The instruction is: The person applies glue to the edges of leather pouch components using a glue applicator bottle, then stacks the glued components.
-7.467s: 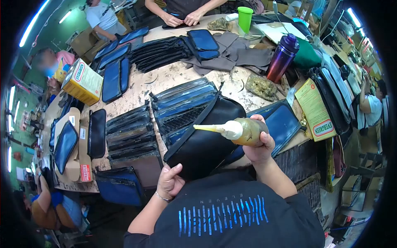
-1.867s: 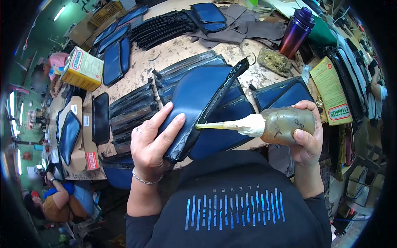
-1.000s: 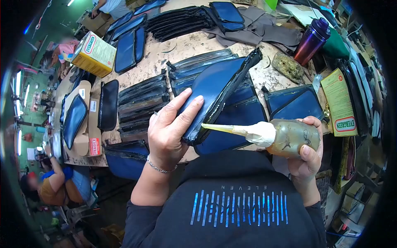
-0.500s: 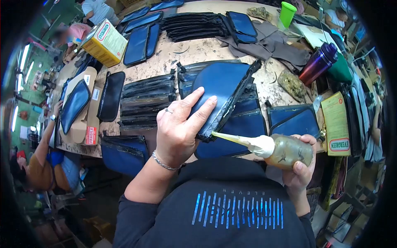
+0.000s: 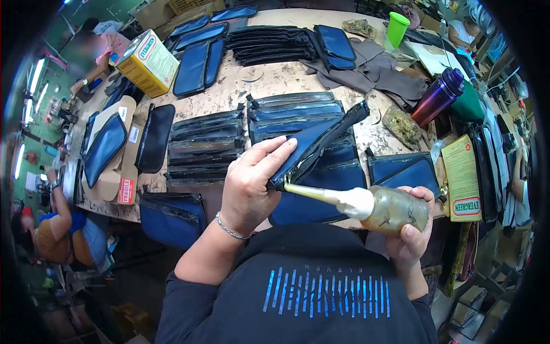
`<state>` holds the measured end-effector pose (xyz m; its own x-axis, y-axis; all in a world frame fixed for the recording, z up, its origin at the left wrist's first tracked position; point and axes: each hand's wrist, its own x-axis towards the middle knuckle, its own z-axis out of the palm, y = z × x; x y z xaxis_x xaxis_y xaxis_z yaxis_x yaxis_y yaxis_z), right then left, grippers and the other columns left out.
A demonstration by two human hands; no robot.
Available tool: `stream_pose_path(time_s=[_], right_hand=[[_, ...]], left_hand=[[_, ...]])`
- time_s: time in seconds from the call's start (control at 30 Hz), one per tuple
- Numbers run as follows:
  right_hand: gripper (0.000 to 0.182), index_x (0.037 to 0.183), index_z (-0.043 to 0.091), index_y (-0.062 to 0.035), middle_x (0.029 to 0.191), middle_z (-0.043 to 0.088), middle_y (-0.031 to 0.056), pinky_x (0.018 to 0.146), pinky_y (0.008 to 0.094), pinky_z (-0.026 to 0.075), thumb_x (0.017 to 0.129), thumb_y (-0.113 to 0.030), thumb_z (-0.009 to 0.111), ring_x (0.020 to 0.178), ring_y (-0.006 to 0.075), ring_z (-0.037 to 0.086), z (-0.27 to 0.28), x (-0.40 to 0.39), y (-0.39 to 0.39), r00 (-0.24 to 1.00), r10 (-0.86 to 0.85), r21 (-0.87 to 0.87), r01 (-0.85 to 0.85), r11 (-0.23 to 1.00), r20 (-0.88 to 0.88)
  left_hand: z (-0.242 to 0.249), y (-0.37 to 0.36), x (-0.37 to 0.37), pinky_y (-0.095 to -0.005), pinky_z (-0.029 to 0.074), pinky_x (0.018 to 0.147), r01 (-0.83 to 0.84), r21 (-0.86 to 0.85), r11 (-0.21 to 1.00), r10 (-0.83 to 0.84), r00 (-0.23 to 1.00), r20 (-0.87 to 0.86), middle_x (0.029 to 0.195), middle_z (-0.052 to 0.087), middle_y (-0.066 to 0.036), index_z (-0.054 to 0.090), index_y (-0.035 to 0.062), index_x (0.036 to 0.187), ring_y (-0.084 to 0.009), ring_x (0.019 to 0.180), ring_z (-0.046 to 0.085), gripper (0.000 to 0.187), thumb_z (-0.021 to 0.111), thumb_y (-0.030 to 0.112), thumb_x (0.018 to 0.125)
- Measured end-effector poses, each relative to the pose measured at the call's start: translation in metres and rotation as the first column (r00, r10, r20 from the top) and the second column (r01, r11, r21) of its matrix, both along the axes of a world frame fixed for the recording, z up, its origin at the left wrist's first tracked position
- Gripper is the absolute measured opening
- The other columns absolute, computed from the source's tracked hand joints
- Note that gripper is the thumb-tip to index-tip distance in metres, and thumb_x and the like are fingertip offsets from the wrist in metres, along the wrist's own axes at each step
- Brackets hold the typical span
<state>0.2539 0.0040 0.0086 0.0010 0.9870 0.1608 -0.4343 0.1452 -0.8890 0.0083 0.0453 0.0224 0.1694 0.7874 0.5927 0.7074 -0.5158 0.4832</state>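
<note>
EVERGREEN marks the left can [image 5: 150, 67] and right container [image 5: 462, 180], FRAGILE a red sticker [image 5: 126, 191], ELEVEN the black shirt [image 5: 321, 286].

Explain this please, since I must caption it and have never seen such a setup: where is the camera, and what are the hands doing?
No machine here: a person works with two bare hands, filmed by a camera worn on their head, looking forward and down. The left hand holds up a flat blue piece with a black edge. The right hand grips a cloudy, amber-tinted bottle whose long yellowish nozzle ends at or just beside that piece's near corner. On the pale, dark-flecked table are similar blue pieces, a yellow and white rectangular tin, a bright green cup and a shiny purple bottle.
</note>
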Motion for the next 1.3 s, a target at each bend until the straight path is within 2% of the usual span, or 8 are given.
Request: stream_pose_path(time_s=[0.17, 0.3, 0.37, 0.5, 0.83, 1.1, 1.23, 1.3], right_hand=[[0.058, 0.108, 0.037, -0.0039, 0.1, 0.045, 0.0139, 0.086, 0.0329, 0.039, 0.061, -0.019, 0.068, 0.096, 0.0226, 0.047, -0.001, -0.003, 0.0, 0.995, -0.098, 0.01, 0.098, 0.995, 0.018], [0.055, 0.107, 0.037, -0.0044, 0.101, 0.046, 0.0152, 0.084, 0.0332, 0.039, 0.062, -0.012, 0.068, 0.095, 0.0211, 0.048, -0.003, 0.001, -0.004, 0.997, 0.068, 0.103, -0.072, 0.992, 0.04], [0.056, 0.106, 0.037, -0.0045, 0.102, 0.047, 0.0155, 0.084, 0.0331, 0.039, 0.061, -0.013, 0.068, 0.094, 0.0217, 0.048, -0.002, 0.001, -0.003, 0.994, 0.044, 0.037, -0.041, 0.999, -0.104], [0.059, 0.111, 0.035, -0.0039, 0.101, 0.048, 0.0148, 0.084, 0.0355, 0.042, 0.062, -0.016, 0.066, 0.094, 0.0237, 0.051, -0.004, 0.014, -0.001, 0.959, -0.117, -0.091, 0.096, 0.991, -0.259], [0.055, 0.115, 0.035, -0.0052, 0.097, 0.052, 0.0087, 0.062, 0.026, 0.05, 0.069, -0.02, 0.063, 0.084, 0.018, 0.057, -0.007, 0.047, 0.01, 0.927, -0.319, -0.06, 0.313, 0.948, -0.199], [0.057, 0.115, 0.034, -0.0038, 0.101, 0.05, 0.0104, 0.068, 0.0282, 0.049, 0.068, -0.018, 0.064, 0.089, 0.0201, 0.055, -0.007, 0.054, 0.009, 0.927, -0.336, -0.055, 0.331, 0.942, -0.17], [0.062, 0.112, 0.035, -0.0024, 0.102, 0.048, 0.0151, 0.078, 0.0322, 0.045, 0.063, -0.021, 0.068, 0.094, 0.0231, 0.051, 0.001, 0.044, 0.004, 0.959, -0.274, 0.021, 0.276, 0.961, -0.069], [0.067, 0.109, 0.037, -0.001, 0.101, 0.045, 0.0203, 0.084, 0.0345, 0.04, 0.056, -0.022, 0.071, 0.094, 0.0257, 0.049, 0.021, 0.041, 0.002, 0.973, -0.197, 0.233, 0.165, 0.958, 0.121]], left_hand=[[-0.001, 0.001, 0.003, -0.0291, 0.046, 0.076, 0.038, -0.006, 0.999, -0.038, 0.999, 0.036, 0.094, 0.059, -0.017, 0.059, -0.0014, 0.097, -0.0255, 0.086, 0.059, 0.039, 0.056, -0.011, 0.059], [0.0, 0.002, 0.005, -0.0284, 0.045, 0.077, 0.067, -0.052, 0.996, -0.059, 0.989, 0.132, 0.093, 0.06, -0.016, 0.059, -0.001, 0.098, -0.0246, 0.087, 0.059, 0.043, 0.055, -0.011, 0.056], [0.001, 0.001, 0.006, -0.0278, 0.045, 0.077, 0.051, -0.065, 0.997, -0.042, 0.991, 0.127, 0.093, 0.06, -0.016, 0.059, -0.001, 0.098, -0.0238, 0.086, 0.059, 0.042, 0.055, -0.011, 0.057], [-0.005, 0.002, 0.001, -0.0292, 0.045, 0.077, 0.044, -0.081, 0.996, -0.031, 0.986, 0.161, 0.093, 0.059, -0.016, 0.058, 0.0016, 0.101, -0.0265, 0.086, 0.059, 0.048, 0.048, -0.015, 0.057], [-0.017, -0.001, 0.009, -0.027, 0.045, 0.072, 0.104, -0.14, 0.985, -0.051, 0.939, 0.339, 0.089, 0.06, -0.017, 0.057, -0.0013, 0.1, -0.0256, 0.079, 0.06, 0.038, 0.049, -0.012, 0.064], [-0.019, 0.002, 0.008, -0.0285, 0.046, 0.07, 0.127, -0.096, 0.987, -0.093, 0.949, 0.301, 0.087, 0.059, -0.017, 0.056, -0.0001, 0.102, -0.0268, 0.077, 0.06, 0.043, 0.048, -0.013, 0.062], [-0.004, 0.002, 0.008, -0.0309, 0.048, 0.064, 0.068, -0.038, 0.997, -0.068, 0.998, -0.008, 0.089, 0.058, -0.015, 0.057, 0.0006, 0.101, -0.0267, 0.075, 0.059, 0.049, 0.05, -0.011, 0.054], [0.01, 0.004, 0.008, -0.0317, 0.048, 0.058, 0.09, 0.009, 0.996, -0.087, 0.98, -0.181, 0.087, 0.058, -0.013, 0.057, 0.0013, 0.1, -0.025, 0.071, 0.059, 0.051, 0.053, -0.007, 0.05]])
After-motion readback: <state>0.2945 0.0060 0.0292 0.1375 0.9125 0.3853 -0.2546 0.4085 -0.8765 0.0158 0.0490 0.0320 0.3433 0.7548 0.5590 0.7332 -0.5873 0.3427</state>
